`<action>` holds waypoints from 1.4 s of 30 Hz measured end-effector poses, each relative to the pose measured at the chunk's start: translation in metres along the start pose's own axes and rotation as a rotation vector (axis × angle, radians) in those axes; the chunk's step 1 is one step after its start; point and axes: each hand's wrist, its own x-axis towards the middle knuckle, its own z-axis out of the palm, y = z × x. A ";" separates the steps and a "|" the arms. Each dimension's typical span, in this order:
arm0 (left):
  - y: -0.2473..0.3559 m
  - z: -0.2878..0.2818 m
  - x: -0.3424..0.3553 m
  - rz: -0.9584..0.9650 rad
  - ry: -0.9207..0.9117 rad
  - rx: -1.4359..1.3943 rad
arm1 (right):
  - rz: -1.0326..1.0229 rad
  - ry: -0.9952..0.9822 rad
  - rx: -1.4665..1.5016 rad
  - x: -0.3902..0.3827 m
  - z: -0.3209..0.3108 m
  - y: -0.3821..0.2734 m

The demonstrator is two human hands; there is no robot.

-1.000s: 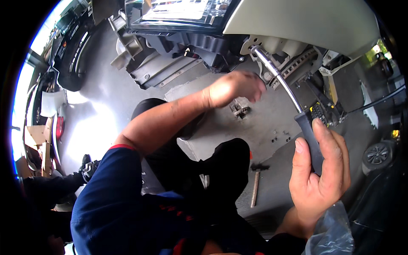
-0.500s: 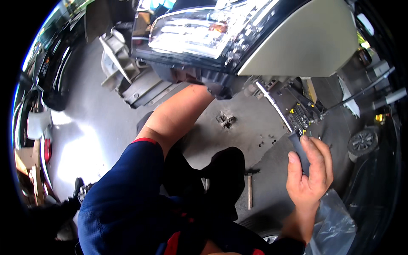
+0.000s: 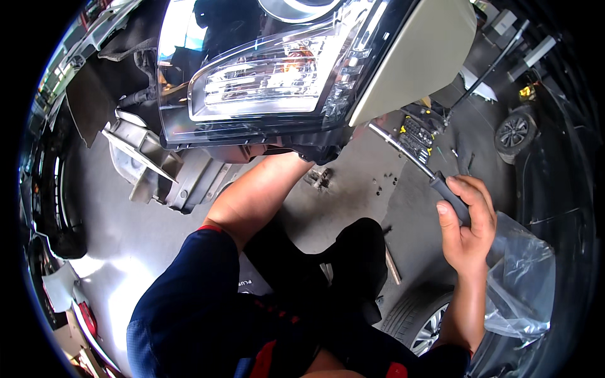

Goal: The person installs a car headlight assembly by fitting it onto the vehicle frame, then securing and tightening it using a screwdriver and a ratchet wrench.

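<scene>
Right hand (image 3: 469, 220) holding tool (image 3: 442, 186), left hand hidden behind headlight (image 3: 265, 79), grip unclear, pale lettering (image 3: 246, 283)

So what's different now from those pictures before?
The left hand, which showed below the headlight one second ago, has gone up out of sight behind the headlight's underside; only the left forearm shows. The view has shifted too, so the headlight looks bigger and lower in the picture. The right hand hasn't let go: it still holds the black-handled tool.
</scene>
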 end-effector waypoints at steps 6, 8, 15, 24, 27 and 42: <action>-0.006 0.003 0.023 0.060 -0.012 0.133 | -0.006 0.048 -0.069 -0.005 0.010 -0.005; -0.003 0.008 0.005 0.067 -0.012 0.171 | -0.043 0.071 -0.144 -0.010 0.010 -0.005; 0.000 0.013 0.004 0.024 0.050 0.309 | -0.059 0.057 -0.288 -0.008 0.012 -0.009; 0.029 0.031 -0.054 0.030 0.113 0.526 | 0.269 0.011 -0.066 0.003 0.004 -0.014; 0.008 0.024 -0.009 0.053 0.140 0.609 | 0.693 -0.153 0.496 0.007 -0.007 -0.004; 0.015 0.026 -0.016 0.275 0.239 1.025 | 0.149 -0.213 0.005 0.014 0.009 0.040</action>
